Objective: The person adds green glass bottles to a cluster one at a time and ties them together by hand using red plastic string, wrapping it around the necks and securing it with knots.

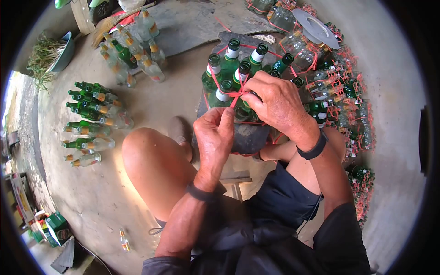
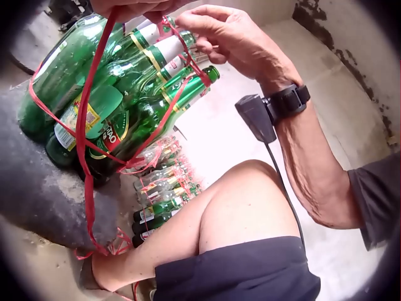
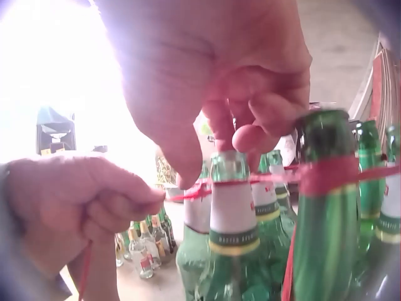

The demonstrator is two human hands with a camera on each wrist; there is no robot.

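A bundle of green glass bottles (image 1: 226,94) stands upright on a dark block (image 1: 252,136) between the person's knees. Red plastic twine (image 2: 83,125) runs round the bottles' bodies and across their necks, meeting at a gathered spot near the front. On the near side, the left hand (image 1: 214,133) pinches a strand of it between thumb and fingers, and a loose length hangs below. Just across from it, the right hand (image 1: 280,101) pinches the twine beside the bottle necks, its other fingers curled. In the right wrist view the twine (image 3: 200,191) stretches between both hands past a white-labelled neck.
Many tied bottles (image 1: 327,96) are stacked along the right wall, with a grey lid-like disc (image 1: 315,28) on top. Loose bottles stand at the left (image 1: 94,117) and back left (image 1: 133,55). One small bottle (image 1: 124,240) is on the floor near the lower left.
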